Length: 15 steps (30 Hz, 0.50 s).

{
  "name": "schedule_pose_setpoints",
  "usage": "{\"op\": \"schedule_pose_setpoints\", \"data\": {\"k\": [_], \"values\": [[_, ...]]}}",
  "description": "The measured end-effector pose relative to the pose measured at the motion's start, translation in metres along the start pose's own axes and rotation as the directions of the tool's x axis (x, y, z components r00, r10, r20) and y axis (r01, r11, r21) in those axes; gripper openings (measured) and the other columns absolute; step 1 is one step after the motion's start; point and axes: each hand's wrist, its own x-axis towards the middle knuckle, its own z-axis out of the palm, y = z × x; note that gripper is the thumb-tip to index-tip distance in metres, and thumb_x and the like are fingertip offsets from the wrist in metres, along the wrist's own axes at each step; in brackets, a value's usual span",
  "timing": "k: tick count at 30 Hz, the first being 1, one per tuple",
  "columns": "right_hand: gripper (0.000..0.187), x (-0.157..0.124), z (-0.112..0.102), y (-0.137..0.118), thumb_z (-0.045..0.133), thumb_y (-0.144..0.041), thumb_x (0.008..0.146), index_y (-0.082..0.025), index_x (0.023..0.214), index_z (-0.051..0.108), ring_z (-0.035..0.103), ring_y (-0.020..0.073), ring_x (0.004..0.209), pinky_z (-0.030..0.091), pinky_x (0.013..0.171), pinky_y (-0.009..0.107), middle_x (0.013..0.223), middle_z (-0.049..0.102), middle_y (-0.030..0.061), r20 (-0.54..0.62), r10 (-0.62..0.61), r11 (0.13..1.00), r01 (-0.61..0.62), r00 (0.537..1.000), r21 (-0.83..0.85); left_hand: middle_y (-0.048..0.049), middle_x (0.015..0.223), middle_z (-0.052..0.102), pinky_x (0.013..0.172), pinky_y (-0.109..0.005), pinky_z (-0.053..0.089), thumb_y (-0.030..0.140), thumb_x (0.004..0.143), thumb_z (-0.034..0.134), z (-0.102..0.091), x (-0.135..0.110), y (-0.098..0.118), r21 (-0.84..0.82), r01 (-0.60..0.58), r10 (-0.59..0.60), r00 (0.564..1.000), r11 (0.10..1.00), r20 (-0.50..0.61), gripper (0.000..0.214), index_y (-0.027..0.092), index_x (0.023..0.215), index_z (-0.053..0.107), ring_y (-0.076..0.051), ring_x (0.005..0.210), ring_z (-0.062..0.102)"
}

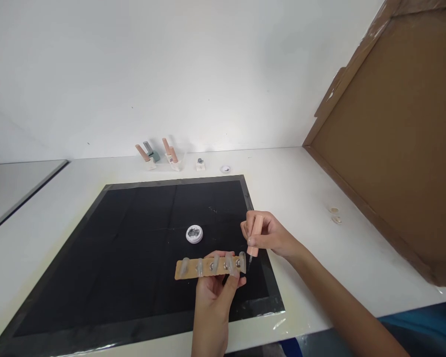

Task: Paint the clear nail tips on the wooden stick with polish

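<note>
While the left hand [213, 295] closes around a tan strip [205, 268] held above the mat [107, 253], its thumb at the near edge and fingers behind, five clear nail tips [185, 267] stand across the strip's face, mostly unobstructed, probably so that each can be reached. Reckoning from the strip, the right hand [269, 234] is at two o'clock, pinched narrow on the pink handle of a brush [257, 226]. The brush points down, its bristles just beside the end tip at three o'clock; whether they touch, I cannot tell. This pinch seems to leave the bristles free for fine control.

A pot [194, 234] of dark grey stuff sits at eleven, perhaps for easy reach. Farther off, an uncapped bottle [200, 165] and a lid [225, 169] are near twelve, with four capped bottles [174, 159] at eleven, seemingly set back to free the mat. Two pale pieces [336, 219] lie at two, before cardboard [401, 134].
</note>
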Motion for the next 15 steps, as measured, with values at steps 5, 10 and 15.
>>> {"op": "schedule_pose_setpoints", "data": {"k": [5,10,15], "values": [[0.026,-0.0002,0.0009,0.0015,0.076,-0.022,0.070,-0.018,0.058,0.054,0.039,0.0087,0.050,0.026,0.045,0.023,0.053,0.047,-0.0054,-0.018,-0.016,0.999,0.015,1.000,-0.050,-0.0029,0.088,0.065,0.056,-0.021,0.054,0.027,0.054,0.082,0.0001,0.0004,-0.0029,0.011,-0.035,0.035,0.999,0.999,-0.009,0.037,0.018,0.084,0.061,-0.015,0.075,0.062],[0.034,-0.0001,0.0017,0.0012,0.078,-0.023,0.068,-0.018,0.053,0.048,0.041,0.0088,0.047,0.026,0.044,0.023,0.049,0.048,-0.0061,-0.019,0.006,0.998,-0.007,1.000,-0.070,-0.0036,0.090,0.065,0.056,-0.020,0.054,0.029,0.055,0.082,-0.0008,0.0002,-0.0049,0.031,-0.048,0.047,0.999,0.998,0.012,0.039,0.019,0.086,0.060,-0.015,0.076,0.061],[0.037,0.0009,0.0017,0.0005,0.078,-0.023,0.068,-0.019,0.052,0.045,0.043,0.0088,0.045,0.029,0.044,0.023,0.047,0.049,-0.0065,-0.065,-0.004,0.997,-0.001,0.998,-0.079,-0.0041,0.091,0.065,0.056,-0.021,0.055,0.028,0.055,0.082,-0.0016,0.0008,-0.0064,0.043,-0.044,0.043,0.999,0.998,0.007,0.039,0.019,0.086,0.060,-0.016,0.077,0.063]]}}
